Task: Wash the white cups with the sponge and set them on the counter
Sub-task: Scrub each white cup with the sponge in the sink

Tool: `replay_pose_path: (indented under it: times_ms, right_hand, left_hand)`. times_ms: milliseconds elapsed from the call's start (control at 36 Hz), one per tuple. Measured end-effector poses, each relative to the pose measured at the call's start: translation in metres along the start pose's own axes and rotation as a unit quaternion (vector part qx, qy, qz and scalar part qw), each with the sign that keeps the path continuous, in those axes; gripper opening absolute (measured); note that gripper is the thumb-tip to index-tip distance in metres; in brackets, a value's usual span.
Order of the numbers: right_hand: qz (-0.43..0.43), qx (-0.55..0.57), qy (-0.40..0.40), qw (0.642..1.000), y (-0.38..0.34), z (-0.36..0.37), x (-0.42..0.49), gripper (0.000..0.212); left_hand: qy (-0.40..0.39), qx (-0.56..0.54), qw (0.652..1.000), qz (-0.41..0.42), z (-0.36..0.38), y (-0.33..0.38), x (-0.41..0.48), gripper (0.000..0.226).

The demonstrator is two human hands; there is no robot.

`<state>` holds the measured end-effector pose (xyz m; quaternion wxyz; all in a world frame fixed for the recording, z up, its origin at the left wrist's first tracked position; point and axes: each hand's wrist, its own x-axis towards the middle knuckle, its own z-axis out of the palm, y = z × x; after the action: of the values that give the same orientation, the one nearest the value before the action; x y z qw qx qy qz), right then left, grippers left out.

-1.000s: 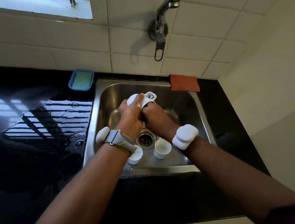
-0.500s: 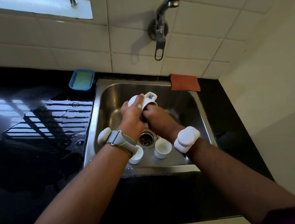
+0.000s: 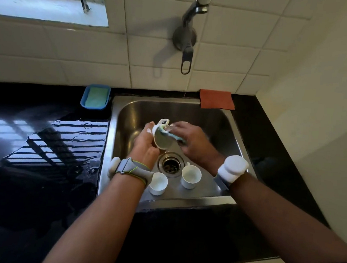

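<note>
Now, nearest of all, on the near side of the drain [image 3: 169, 164], two white cups are seen standing upright on the floor of the sink [image 3: 183, 199]. The first cup [image 3: 158, 183] is placed to the drain's near left, partly hidden by the left wrist, and the second cup [image 3: 191, 178] to its near right. They are judged to be parked there so that they wait within reach and drips are caught.

Just above and behind the drain, the third cup [image 3: 161, 140] is gripped by the left hand [image 3: 146, 144], with the fingers curled round its body. It is tipped on its side with the mouth turned toward the right hand [image 3: 194, 142], presumably so the inside is opened to scrubbing and suds fall toward the drain. The sponge [image 3: 173, 134] is pinched in the right hand's curled fingers and pressed against the upper rim of that cup. Washing is judged to be under way.

No cup is seen on the counter [image 3: 40, 161], which lies dark and wet left of the drain. Beyond the drain to the far left, a blue tray [image 3: 96, 97] is kept by the sink's corner. To the far right, an orange cloth [image 3: 217, 99] is laid at the sink's back edge. Farthest back, the tap [image 3: 188, 38] is mounted on the wall, and no running water can be made out.
</note>
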<state>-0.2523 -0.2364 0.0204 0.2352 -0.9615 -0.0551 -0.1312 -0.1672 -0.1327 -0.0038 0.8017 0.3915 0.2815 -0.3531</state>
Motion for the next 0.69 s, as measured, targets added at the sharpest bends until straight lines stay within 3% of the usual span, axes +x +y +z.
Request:
replay_pose_path:
  times_ms: [83,167,278,361,417,500,556,639,694]
  right_hand:
    - [-0.111,-0.136,-0.005,0.984,-0.004,0.001,0.0,0.029]
    - [-0.224,-0.241,0.009,0.944,-0.004,0.005,0.003,0.015]
    - [-0.184,-0.285,0.023,0.941,-0.003,0.014,0.003,0.008]
    - [-0.051,-0.145,-0.017,0.988,-0.01,0.023,0.001,0.013]
    - [0.057,-0.009,-0.022,0.998,-0.012,0.024,0.005,0.012]
    - [0.166,0.19,-0.041,0.967,-0.004,0.017,0.012,0.02]
    - [0.194,0.278,-0.012,0.941,0.004,0.01,0.013,0.031]
    - [0.224,0.378,0.068,0.896,0.014,0.006,0.011,0.049]
    - [0.264,0.376,0.096,0.883,0.02,0.01,0.011,0.05]
  left_hand:
    - [-0.012,0.002,1.0,-0.024,0.003,-0.005,0.001,0.032]
    - [-0.02,0.024,0.999,-0.029,0.008,-0.009,0.0,0.032]
    - [0.013,0.069,0.997,0.016,0.015,-0.009,0.001,0.038]
    - [0.038,0.094,0.993,0.052,0.017,-0.012,0.003,0.043]
    - [0.042,0.084,0.994,0.053,0.014,-0.012,0.001,0.037]
    - [0.008,0.059,0.998,0.007,0.004,-0.008,0.002,0.039]
    - [-0.026,0.044,0.998,-0.027,-0.004,-0.003,0.001,0.037]
    - [-0.028,0.016,0.999,-0.041,-0.013,0.004,0.007,0.031]
    - [-0.01,0.01,0.999,-0.04,-0.018,0.005,0.012,0.028]
